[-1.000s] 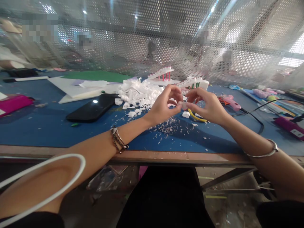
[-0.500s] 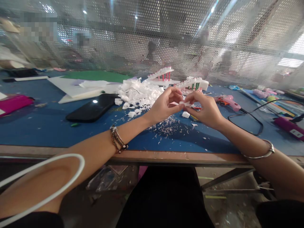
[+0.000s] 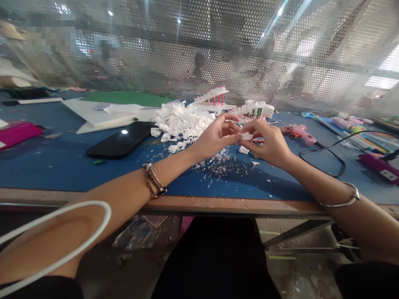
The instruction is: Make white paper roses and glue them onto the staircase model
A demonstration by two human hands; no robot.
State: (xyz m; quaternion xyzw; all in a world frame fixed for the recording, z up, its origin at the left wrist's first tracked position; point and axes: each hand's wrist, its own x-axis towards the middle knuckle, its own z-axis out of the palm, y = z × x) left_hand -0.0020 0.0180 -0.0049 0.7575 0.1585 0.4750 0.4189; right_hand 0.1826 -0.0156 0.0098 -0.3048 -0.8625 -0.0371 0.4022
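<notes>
Above the paper shreds, my two hands meet fingertip to fingertip. My right hand [image 3: 268, 140] is closed, with a small white piece of paper [image 3: 246, 136] between thumb and fingers. My left hand [image 3: 217, 135] pinches at the left end of the same piece, its other fingers loosely curled; the exact contact is partly hidden. Behind my left hand rises a heap of white paper scraps [image 3: 183, 120]. Below both hands, fine shreds [image 3: 220, 166] are scattered over the blue tabletop [image 3: 124, 174]. One white scrap [image 3: 243, 150] lies just under my right fingers.
A black phone [image 3: 121, 141] lies left of the heap, near white sheets [image 3: 96, 112] and a green sheet [image 3: 124, 99]. At the back stand white models on red posts [image 3: 218, 99] and green posts [image 3: 257, 112]. A pink glue gun [image 3: 302, 133] with a black cord lies right.
The white paper piece has turned slightly and shows more between my right thumb and fingers. My left fingertips have shifted a little along it. Both arms stay nearly in place.
</notes>
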